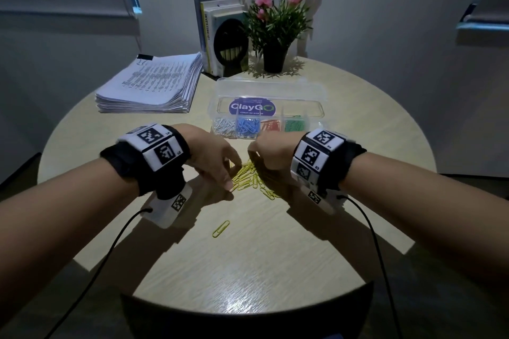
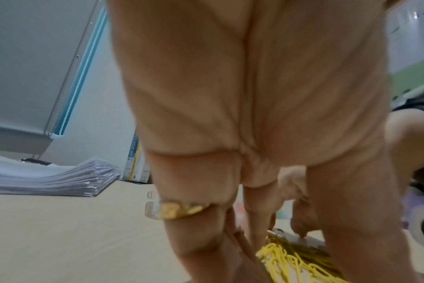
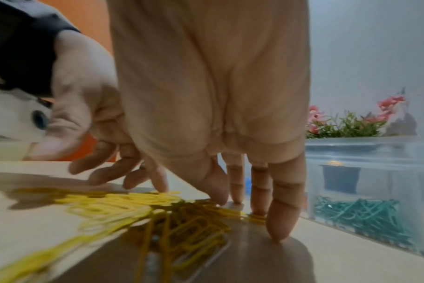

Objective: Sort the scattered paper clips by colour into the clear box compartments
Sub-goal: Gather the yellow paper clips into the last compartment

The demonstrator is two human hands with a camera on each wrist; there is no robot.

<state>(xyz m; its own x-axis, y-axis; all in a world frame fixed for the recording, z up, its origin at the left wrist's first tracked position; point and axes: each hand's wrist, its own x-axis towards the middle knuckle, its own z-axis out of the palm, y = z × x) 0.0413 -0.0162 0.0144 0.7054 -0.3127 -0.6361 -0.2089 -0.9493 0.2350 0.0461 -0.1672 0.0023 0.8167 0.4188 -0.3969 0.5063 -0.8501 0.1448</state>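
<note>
A pile of yellow paper clips lies mid-table between my hands. My left hand has its spread fingers pointing down, tips touching the pile's left edge. My right hand stands on straight fingertips at the pile's right side, holding nothing. One lone yellow clip lies nearer me. Just beyond my hands, the clear box stands open with white, blue, red and green clips in separate front compartments.
A thick stack of papers lies at the back left. Upright books and a potted plant stand behind the box. Cables hang from both wrist bands. A gold ring is on a left finger.
</note>
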